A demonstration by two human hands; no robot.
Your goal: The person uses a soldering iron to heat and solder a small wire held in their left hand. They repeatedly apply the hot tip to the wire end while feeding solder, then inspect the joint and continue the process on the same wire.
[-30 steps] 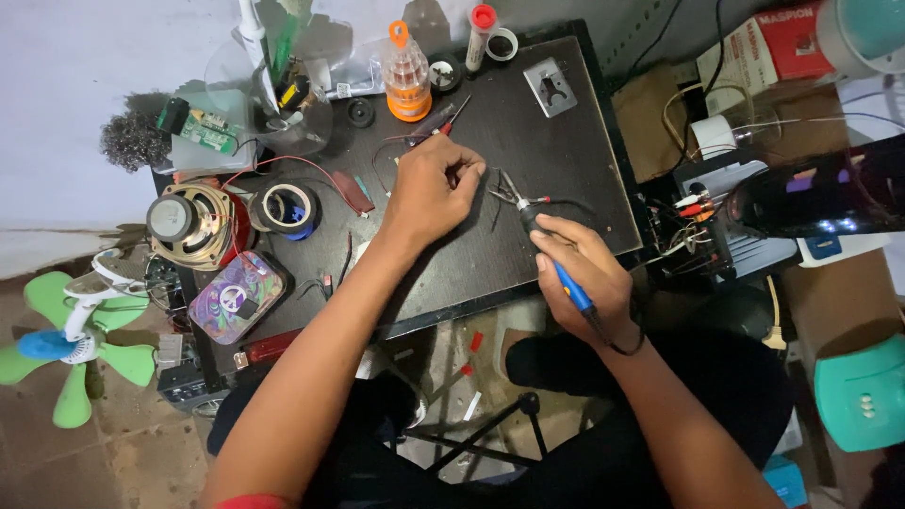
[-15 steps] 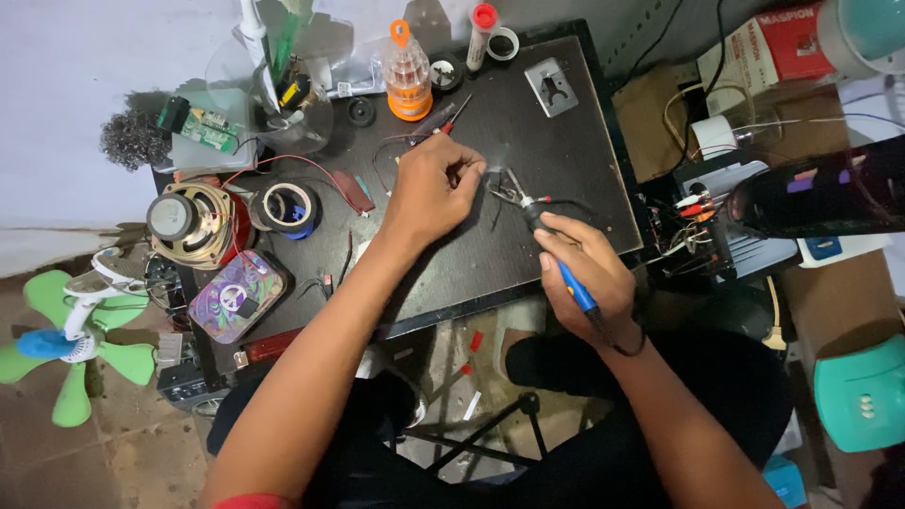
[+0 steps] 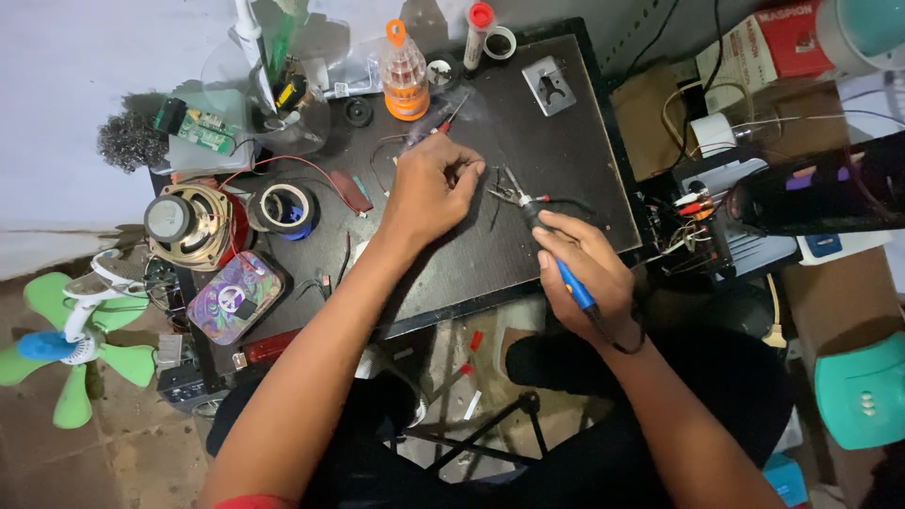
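Note:
My right hand (image 3: pixel 583 266) grips a soldering iron (image 3: pixel 556 254) with a blue handle, its metal tip pointing up-left over the black work board (image 3: pixel 566 141). My left hand (image 3: pixel 429 193) is closed, pinching a thin wire or small part near its fingertips (image 3: pixel 471 172), a short way left of the iron's tip. A faint wisp of smoke hangs above my left hand. What exactly the fingers pinch is too small to make out.
An orange-capped bottle (image 3: pixel 404 73), a red-capped tube (image 3: pixel 478 33), a tape roll (image 3: pixel 285 207), a speaker (image 3: pixel 184 224), a patterned tin (image 3: pixel 234 297), a green circuit board (image 3: pixel 196 127), steel wool (image 3: pixel 130 141) and a green fan (image 3: pixel 66 339) crowd the left. Wired gear (image 3: pixel 698 212) sits right.
My left hand and the iron's tip have shifted slightly; otherwise both hands stay over the same spot on the board.

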